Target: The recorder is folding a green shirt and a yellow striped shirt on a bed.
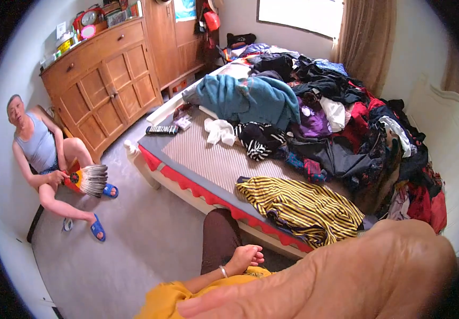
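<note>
My left hand (pixel 246 257), with a bracelet at its wrist, hangs in front of my lap with its fingers loosely curled; whether anything is inside is not visible. My right hand (pixel 357 271) is large and blurred close to the camera at the lower right, its fingertips mostly hidden. Beyond it, a yellow and dark striped garment (pixel 301 207) lies on the near edge of the bed. A black and white striped cloth (pixel 259 139), a white cloth (pixel 219 131) and a teal blanket (pixel 249 97) lie farther back, beside a large heap of mixed clothes (pixel 333 151).
A remote control (pixel 162 130) lies at the bed's corner. On the left, a seated person (pixel 39 139) holds a feather fan (pixel 89 180). Behind stands a wooden cabinet (pixel 105 87). The bed's white headboard (pixel 439 131) is at the right.
</note>
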{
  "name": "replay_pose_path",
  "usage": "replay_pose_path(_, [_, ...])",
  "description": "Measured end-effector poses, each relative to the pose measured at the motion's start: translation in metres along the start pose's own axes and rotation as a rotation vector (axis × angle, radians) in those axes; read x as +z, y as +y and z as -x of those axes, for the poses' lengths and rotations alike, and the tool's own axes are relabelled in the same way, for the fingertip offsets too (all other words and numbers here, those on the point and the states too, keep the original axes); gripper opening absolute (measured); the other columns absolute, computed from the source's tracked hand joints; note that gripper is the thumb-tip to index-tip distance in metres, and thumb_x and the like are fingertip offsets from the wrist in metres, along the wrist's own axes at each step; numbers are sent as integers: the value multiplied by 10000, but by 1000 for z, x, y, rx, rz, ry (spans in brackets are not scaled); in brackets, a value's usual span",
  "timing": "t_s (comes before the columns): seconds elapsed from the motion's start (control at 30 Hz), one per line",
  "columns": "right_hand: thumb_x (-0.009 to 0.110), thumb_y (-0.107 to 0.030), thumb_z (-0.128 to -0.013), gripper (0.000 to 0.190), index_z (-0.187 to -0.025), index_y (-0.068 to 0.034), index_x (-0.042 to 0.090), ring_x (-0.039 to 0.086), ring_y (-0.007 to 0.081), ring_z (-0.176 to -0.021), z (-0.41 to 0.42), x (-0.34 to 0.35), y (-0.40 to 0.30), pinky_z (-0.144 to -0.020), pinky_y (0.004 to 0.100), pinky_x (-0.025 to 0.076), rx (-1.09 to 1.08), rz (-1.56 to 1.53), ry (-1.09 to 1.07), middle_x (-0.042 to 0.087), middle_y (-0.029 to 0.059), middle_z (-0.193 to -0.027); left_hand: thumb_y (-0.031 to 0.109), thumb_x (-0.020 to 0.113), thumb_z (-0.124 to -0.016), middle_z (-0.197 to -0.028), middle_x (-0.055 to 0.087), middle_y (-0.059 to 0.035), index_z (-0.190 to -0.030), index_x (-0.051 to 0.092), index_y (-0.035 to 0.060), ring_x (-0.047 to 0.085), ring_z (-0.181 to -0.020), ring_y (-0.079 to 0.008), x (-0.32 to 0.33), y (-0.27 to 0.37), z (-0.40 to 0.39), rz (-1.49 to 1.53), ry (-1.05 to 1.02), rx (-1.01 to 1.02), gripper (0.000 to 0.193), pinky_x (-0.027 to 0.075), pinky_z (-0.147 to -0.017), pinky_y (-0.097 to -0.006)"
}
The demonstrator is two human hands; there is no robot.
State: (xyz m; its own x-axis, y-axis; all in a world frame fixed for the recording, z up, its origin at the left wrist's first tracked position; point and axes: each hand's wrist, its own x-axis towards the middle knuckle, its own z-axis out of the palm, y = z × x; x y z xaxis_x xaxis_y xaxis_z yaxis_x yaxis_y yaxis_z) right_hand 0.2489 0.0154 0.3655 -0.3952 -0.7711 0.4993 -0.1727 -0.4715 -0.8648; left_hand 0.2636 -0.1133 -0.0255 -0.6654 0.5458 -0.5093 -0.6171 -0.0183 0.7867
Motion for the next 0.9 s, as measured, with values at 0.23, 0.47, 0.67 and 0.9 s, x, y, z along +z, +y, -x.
replay_pose_path(0.23, [318, -351, -969, 585, -1222, 158, 453, 414, 491, -1203, -7, -4, 18, -1017, 619, 222, 36, -81, -24, 473, 362, -1220, 278, 442, -935, -909, 629, -88, -1142, 559, -6, 643, -804, -168, -1, 8, 3, 8, 17, -48, 370, 520, -677, -281])
replay_pose_path(0.47, [320, -347, -967, 584, -1221, 162, 453, 406, 491, -1213, 3, 0, 17, -1025, 620, 210, 28, -94, -15, 467, 366, -1226, 274, 445, -940, -900, 622, -96, -1119, 555, 5, 647, -790, -185, -7, 34, 13, 25, 31, -57, 342, 519, -653, -286])
replay_pose_path(0.67, [321, -342, -966, 583, -1220, 166, 453, 400, 492, -1221, 21, 16, -8, -1032, 621, 199, 5, -62, -15, 462, 369, -1232, 241, 502, -899, -742, 613, -77, -1087, 516, 20, 626, -657, -185, -113, 108, 30, 219, 508, 428, 290, 503, -542, -279])
replay_pose_path(0.9, [360, -325, -953, 571, -1202, 178, 466, 402, 487, -1228, 44, 52, -33, -1035, 616, 208, 36, 192, 113, 467, 371, -1229, 212, 459, -908, -736, 587, -25, -1091, 532, 22, 573, -632, -107, -152, 162, 25, 101, 670, 596, 274, 458, -540, -237])
